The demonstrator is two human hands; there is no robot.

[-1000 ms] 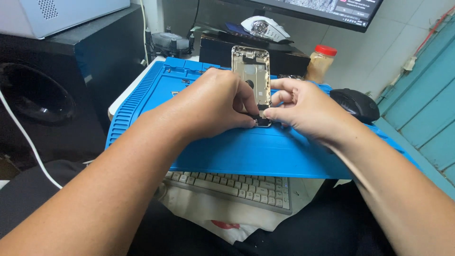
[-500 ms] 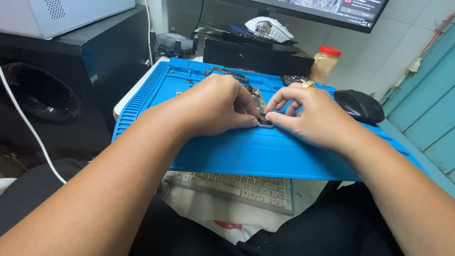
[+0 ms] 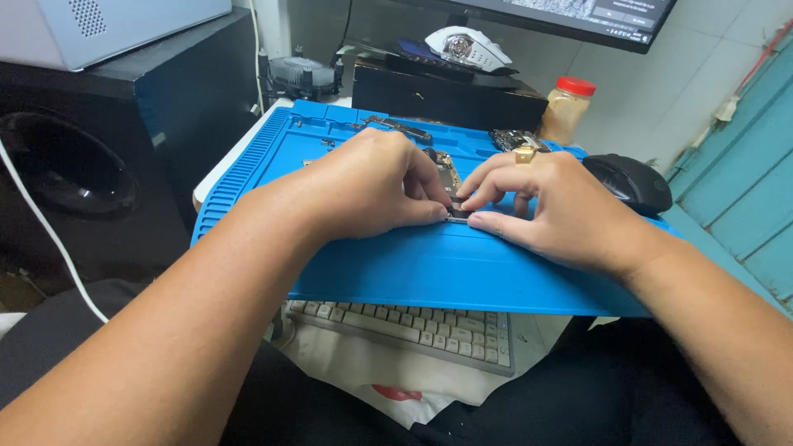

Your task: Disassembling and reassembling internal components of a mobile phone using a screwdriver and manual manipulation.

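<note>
The opened phone (image 3: 447,177) lies flat on the blue repair mat (image 3: 429,264), mostly hidden, with the left hand (image 3: 368,186) and right hand (image 3: 549,202) both pinched narrowly onto its near edge, a black mouse (image 3: 632,182) just right and a keyboard (image 3: 413,326) below.

a home electronics repair desk: a blue repair mat (image 3: 429,264), keyboard (image 3: 413,326), mouse (image 3: 632,182), monitor (image 3: 570,12), a speaker (image 3: 74,165) and tiled walls.
</note>
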